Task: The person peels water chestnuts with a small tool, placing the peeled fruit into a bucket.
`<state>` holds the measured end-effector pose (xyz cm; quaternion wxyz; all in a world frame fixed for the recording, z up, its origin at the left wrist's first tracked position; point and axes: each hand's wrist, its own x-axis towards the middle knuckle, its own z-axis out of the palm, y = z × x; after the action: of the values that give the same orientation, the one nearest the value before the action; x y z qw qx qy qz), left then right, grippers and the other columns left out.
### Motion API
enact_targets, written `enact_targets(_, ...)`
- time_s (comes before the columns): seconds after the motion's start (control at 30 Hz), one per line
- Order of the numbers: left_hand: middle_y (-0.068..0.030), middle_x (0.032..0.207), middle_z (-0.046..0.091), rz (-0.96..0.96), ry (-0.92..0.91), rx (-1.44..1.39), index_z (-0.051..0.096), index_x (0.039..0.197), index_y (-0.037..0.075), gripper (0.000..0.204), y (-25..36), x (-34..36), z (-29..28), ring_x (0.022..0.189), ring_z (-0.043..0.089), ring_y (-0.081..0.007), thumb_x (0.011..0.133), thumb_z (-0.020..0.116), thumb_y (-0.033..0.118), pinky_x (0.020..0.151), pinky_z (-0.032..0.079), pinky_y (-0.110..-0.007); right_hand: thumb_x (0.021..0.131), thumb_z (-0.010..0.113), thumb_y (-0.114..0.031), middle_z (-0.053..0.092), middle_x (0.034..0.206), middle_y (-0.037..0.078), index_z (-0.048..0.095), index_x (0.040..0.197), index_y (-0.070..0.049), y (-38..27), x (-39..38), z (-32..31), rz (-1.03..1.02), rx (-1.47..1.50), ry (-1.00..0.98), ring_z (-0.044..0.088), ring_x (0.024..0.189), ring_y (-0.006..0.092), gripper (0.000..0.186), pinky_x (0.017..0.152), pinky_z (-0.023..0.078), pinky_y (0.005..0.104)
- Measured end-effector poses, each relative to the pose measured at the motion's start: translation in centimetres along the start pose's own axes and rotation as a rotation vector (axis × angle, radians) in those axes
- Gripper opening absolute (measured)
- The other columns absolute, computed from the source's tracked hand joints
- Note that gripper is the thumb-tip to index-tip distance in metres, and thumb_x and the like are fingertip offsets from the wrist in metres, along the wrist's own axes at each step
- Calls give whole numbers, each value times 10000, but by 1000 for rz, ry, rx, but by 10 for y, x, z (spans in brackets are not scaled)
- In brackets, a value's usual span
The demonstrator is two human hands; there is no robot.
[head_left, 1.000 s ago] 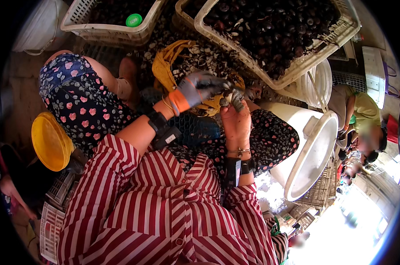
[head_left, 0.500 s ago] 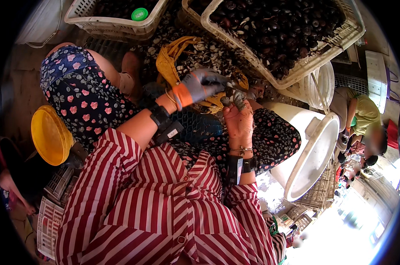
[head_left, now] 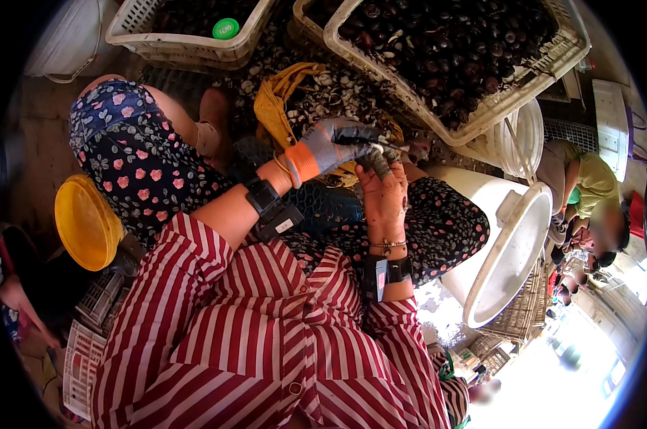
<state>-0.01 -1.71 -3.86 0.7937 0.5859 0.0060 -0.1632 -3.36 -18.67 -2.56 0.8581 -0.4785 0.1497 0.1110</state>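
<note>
My left hand (head_left: 334, 141), in a grey glove with dark fingers and an orange cuff, is closed in a pinch above my lap. Its fingertips meet those of my bare right hand (head_left: 386, 196), where grey wrappings cover some fingers. A small pale piece (head_left: 378, 148) shows between the two hands. A thin dark sliver sticks out to the right there, too small to name. What each hand grips is mostly hidden by the fingers. Just beyond lies a pile of opened pale shells (head_left: 338, 96), with a yellow cloth or bag (head_left: 272, 96) beside it.
A large crate (head_left: 438, 132) of dark, shiny shellfish (head_left: 452, 50) stands at the far right. Another crate (head_left: 188, 44) with a green lid (head_left: 225, 28) is at the far left. White buckets (head_left: 506, 257) flank my right knee; a yellow bucket (head_left: 87, 222) stands left. People sit at the right.
Both hands stay together over my lap. My left hand has shifted slightly, and its gloved fingers are bent more around the right fingertips. The view has moved a little.
</note>
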Motion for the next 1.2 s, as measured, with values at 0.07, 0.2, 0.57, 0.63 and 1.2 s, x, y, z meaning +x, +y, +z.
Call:
enact_targets(0.07,-52,1015,643,-4,23,-32,605,1107,53,346,8,-3,0,873,594,-120,777,690,115,777,490,-258,824,610,-196,545,1099,129,441,1162,-8,-4,-1,11,37,37,-17,596,932,250,422,806,540,411)
enact_targets(0.2,-61,1023,643,133,-41,8,618,1073,38,298,13,-3,2,873,601,-127,779,664,59,784,489,-256,857,559,-170,559,1090,157,470,1137,34,-17,-3,13,192,134,-96,607,912,280,358,820,534,422)
enact_targets(0.57,-74,1005,627,473,9,620,663,1035,95,254,11,3,-15,918,590,-178,781,668,102,792,480,-296,831,543,4,591,1038,139,517,1078,79,-42,-3,27,19,-158,-54,606,909,222,260,830,533,348)
enact_targets(0.63,-79,991,629,302,41,409,668,1026,103,254,6,5,-20,906,589,-199,772,662,89,801,469,-313,826,540,23,596,1018,142,517,1068,83,-42,-4,27,28,-131,-17,608,899,222,250,819,540,353)
enact_targets(1.2,-87,949,628,243,118,362,668,1006,118,251,-7,8,-35,888,586,-239,757,657,89,888,422,-373,837,465,67,591,1040,173,494,1105,95,-57,-12,31,54,-299,-114,612,907,253,271,789,546,351)
